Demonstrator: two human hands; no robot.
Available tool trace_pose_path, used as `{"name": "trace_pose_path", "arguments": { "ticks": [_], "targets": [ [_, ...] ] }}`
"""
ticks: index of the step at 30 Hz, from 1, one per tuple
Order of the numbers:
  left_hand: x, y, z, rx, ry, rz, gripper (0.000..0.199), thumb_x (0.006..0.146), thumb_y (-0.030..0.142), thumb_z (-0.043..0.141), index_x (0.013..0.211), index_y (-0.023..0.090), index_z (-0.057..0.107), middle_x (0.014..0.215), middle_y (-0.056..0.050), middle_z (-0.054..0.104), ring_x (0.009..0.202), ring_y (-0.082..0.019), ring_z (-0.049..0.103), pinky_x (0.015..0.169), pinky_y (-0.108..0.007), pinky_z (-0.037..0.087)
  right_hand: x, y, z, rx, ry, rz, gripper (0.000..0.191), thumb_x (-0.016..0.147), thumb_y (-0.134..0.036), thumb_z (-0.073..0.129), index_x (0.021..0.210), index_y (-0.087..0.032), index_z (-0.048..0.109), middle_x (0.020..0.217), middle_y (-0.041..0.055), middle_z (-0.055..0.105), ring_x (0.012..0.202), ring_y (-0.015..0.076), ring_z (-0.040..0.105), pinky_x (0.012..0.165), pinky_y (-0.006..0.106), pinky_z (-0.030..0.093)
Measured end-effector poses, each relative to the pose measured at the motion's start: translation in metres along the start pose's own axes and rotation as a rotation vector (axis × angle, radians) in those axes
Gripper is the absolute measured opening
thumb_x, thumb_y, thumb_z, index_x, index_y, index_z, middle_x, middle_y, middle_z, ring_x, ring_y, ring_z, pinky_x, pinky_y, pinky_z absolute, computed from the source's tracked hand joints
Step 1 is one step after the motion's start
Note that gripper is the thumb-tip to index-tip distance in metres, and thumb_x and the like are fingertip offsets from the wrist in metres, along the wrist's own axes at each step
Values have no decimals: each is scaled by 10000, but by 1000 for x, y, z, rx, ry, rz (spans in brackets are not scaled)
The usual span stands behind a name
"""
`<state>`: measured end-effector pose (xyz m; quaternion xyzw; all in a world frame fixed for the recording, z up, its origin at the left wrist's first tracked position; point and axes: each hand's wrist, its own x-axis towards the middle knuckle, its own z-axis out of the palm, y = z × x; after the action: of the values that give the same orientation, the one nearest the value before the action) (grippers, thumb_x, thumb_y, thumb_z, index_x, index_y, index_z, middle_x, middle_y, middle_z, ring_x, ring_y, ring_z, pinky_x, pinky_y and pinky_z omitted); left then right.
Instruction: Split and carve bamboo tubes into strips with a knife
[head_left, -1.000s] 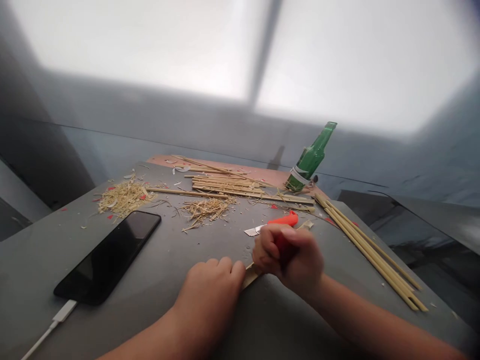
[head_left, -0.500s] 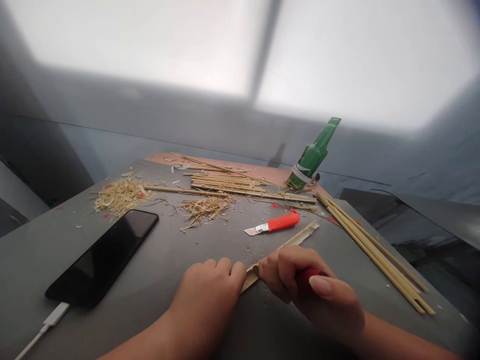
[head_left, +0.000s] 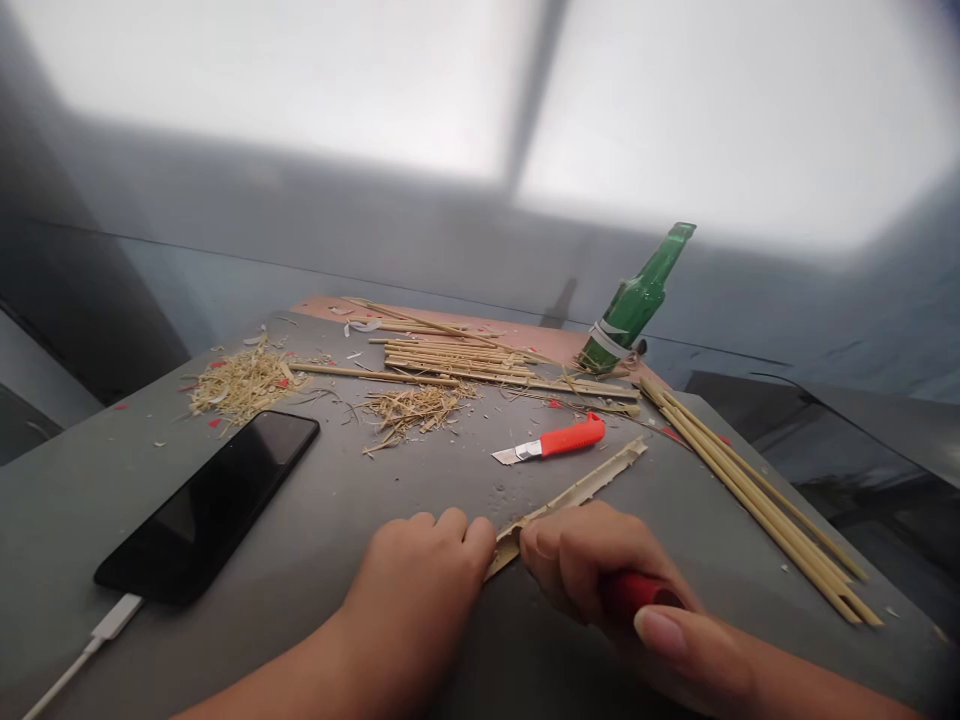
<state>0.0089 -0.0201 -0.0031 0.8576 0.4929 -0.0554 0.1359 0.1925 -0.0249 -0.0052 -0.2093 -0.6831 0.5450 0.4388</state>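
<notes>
A split, trough-shaped piece of bamboo (head_left: 592, 484) lies slantwise on the grey table. My left hand (head_left: 427, 575) is closed over its near end and presses it down. Just to the right, my right hand (head_left: 607, 570) grips a tool by its dark red handle (head_left: 637, 592), thumb laid along it. The tool's working end is hidden by my fingers, which rest close against the bamboo's inner side. Beyond the bamboo, a utility knife (head_left: 571, 436) with a bright red handle lies with its blade out, pointing left.
A black phone (head_left: 214, 505) with a white cable lies at left. Behind are heaps of shavings (head_left: 244, 388) and thin bamboo sticks (head_left: 450, 358). A green bottle (head_left: 634, 310) leans at the back right. Longer bamboo sticks (head_left: 750, 490) lie along the right edge.
My right hand has tilted, its thumb lower and nearer me, showing more of the red handle. My left hand keeps its hold on the bamboo. The whole view has shifted slightly.
</notes>
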Motion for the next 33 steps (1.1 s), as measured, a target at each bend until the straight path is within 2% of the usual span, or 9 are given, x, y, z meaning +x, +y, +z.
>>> {"name": "trace_pose_path", "arguments": {
  "ticks": [4, 6, 11, 14, 18, 20, 24, 28, 33],
  "targets": [
    [1, -1, -2, 9, -2, -10, 187, 963, 168, 471, 979, 221, 650, 939, -66, 715, 870, -306, 721, 720, -418, 577, 0, -1, -1, 63, 23, 12, 484, 820, -609, 610, 589, -220, 438, 536, -35, 389, 513, 142, 335, 544, 318, 236],
    [2, -1, -3, 11, 2, -11, 188, 959, 169, 473, 983, 221, 653, 938, -68, 715, 869, -309, 721, 718, -422, 579, 7, -2, -4, 153, 80, 51, 429, 793, -553, 631, 575, -217, 478, 517, -25, 426, 516, 155, 365, 549, 322, 266],
    [1, 0, -4, 30, 14, -13, 239, 964, 163, 433, 973, 211, 667, 925, -83, 721, 841, -329, 726, 690, -442, 576, 29, -8, -9, 384, 229, 213, 266, 776, -386, 537, 582, -207, 571, 509, -9, 468, 454, 163, 383, 506, 321, 306],
    [-1, 1, -5, 19, 14, -15, 238, 961, 179, 435, 969, 212, 671, 915, -83, 722, 836, -331, 728, 686, -439, 574, 25, -16, -5, 277, 179, 138, 281, 772, -385, 567, 553, -213, 532, 495, -18, 439, 462, 155, 365, 502, 315, 273],
    [0, 2, -6, 20, -1, -20, 231, 952, 179, 438, 966, 215, 666, 927, -80, 723, 845, -322, 728, 702, -431, 572, 13, -27, 1, 88, 57, 50, 413, 809, -490, 632, 547, -216, 468, 519, -32, 383, 511, 151, 342, 545, 325, 250],
    [1, 2, -6, 20, -3, -22, 233, 952, 179, 437, 967, 216, 666, 932, -79, 724, 854, -323, 727, 708, -434, 572, 13, -26, 1, 169, 79, 55, 392, 800, -489, 626, 557, -220, 476, 512, -33, 374, 513, 156, 347, 542, 326, 255],
    [0, 1, -6, 22, 5, -25, 235, 947, 175, 439, 975, 214, 669, 935, -82, 723, 864, -332, 725, 702, -439, 572, 22, -9, -6, 341, 139, 48, 264, 747, -388, 570, 554, -219, 512, 484, -27, 400, 469, 153, 343, 510, 322, 265],
    [-1, 1, -4, 19, 13, -17, 241, 951, 172, 435, 974, 213, 672, 935, -82, 721, 860, -329, 722, 699, -437, 571, 26, 1, -9, 353, 160, 64, 229, 719, -361, 552, 543, -216, 532, 466, -21, 412, 445, 153, 342, 488, 313, 255],
    [1, 1, -4, 10, 3, -18, 244, 950, 171, 434, 981, 214, 672, 933, -85, 720, 859, -328, 721, 700, -432, 563, 25, -3, -8, 333, 192, 113, 210, 688, -358, 558, 530, -220, 544, 452, -9, 442, 438, 161, 347, 483, 311, 265]
  ]
}}
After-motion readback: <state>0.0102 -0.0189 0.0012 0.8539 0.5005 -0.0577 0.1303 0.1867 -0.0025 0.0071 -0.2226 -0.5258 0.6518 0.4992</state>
